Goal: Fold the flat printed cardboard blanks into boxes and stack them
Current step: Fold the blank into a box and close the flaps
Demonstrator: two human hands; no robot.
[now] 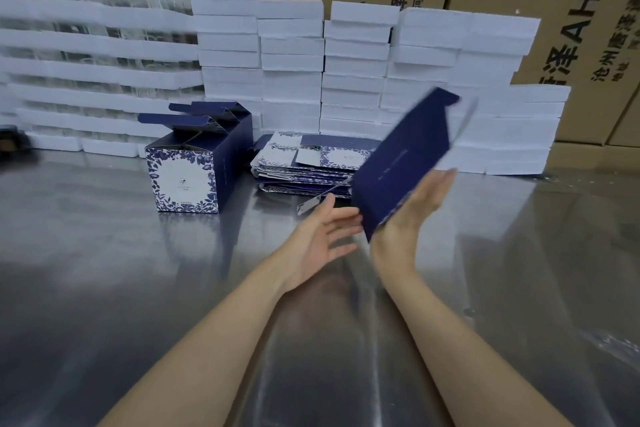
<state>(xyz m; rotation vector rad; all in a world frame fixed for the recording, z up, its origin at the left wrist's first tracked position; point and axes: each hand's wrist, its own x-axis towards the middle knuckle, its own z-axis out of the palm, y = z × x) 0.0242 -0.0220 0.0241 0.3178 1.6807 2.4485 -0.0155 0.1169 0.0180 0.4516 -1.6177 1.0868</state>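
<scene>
Navy blank point(398, 163), one, against right hand point(412, 208); left hand point(322, 239) spread; one pile point(304, 163).

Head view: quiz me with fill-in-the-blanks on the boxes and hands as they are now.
1. The tilted blue blank leans on the straight fingers of the ____ hand.
2. The folded box stands with its top flaps ____.
3. The foam trays stacked behind the pile of flat blanks are ____.
Missing: right; open; white.
</scene>
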